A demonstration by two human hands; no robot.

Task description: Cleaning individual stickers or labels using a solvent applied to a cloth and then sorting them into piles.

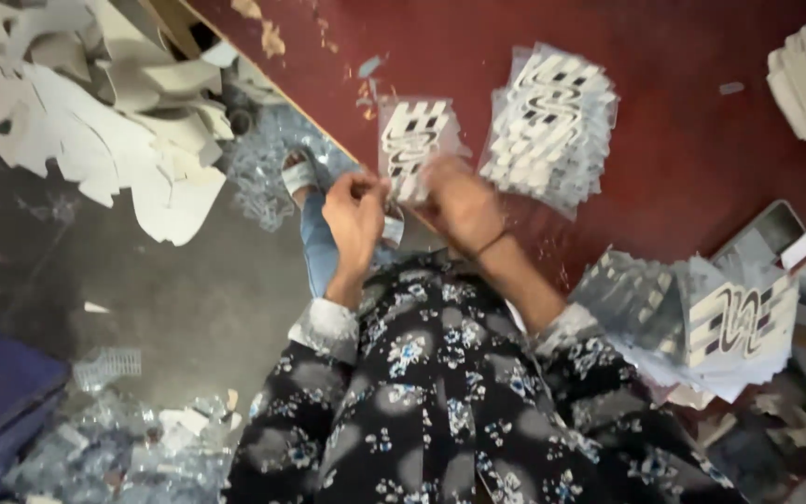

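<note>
Floral sleeves (pixel 440 411) lead to left hand (pixel 356 219) and right hand (pixel 459 205), both pinching one clear sheet (pixel 414 140) of black-and-white cutouts above the red table (pixel 683 140), two stacks (pixel 550 126) nearby

Clear-wrapped black-and-white patterned piece (pixel 414 142), tilted upright over dark red tabletop's edge

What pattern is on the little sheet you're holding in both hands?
Black-and-white wavy stripes on the clear-backed sheet, held by left hand and right hand; head view.

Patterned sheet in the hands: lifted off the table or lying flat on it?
Lifted. Both hands, left hand and right hand, pinch the lower edge of the patterned sheet, which is raised above the red table; the stack lies flat beside it.
</note>
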